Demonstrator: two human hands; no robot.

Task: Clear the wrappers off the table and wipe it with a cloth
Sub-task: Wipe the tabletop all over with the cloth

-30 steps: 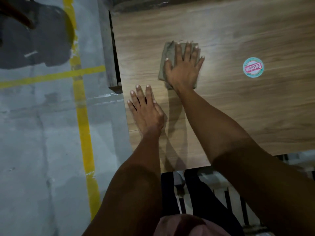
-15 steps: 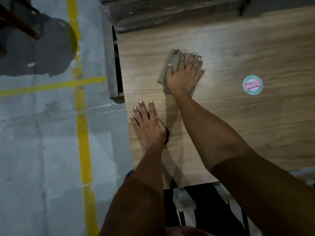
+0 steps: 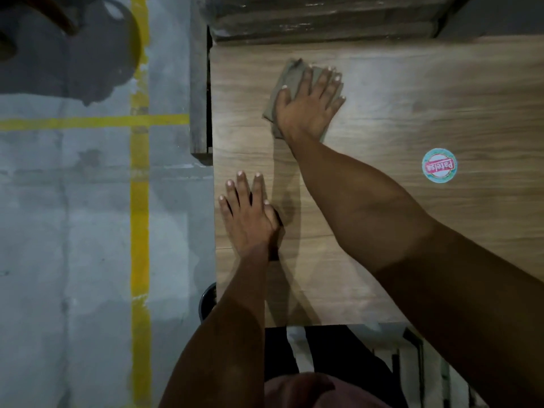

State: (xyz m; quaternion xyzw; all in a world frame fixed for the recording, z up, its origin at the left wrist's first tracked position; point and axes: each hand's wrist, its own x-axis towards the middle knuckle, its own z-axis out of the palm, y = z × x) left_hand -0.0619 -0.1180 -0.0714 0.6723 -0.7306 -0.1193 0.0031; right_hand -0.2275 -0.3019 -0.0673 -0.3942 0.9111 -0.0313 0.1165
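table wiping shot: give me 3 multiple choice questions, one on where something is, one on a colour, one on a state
1. Where does the cloth lie?
A. under the right hand
B. under the left hand
C. on the floor

2. What colour are the floor lines?
A. white
B. yellow
C. red

3. How is the left hand?
A. gripping the cloth
B. raised in a fist
C. flat on the table

Answers: 1 A, the right hand presses it onto the table. 2 B, the stripes are yellow. 3 C, its fingers lie straight on the wood.

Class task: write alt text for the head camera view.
A right hand presses a grey-green cloth flat on a wooden table. The left hand rests flat near the table's edge; a round sticker lies to the right.
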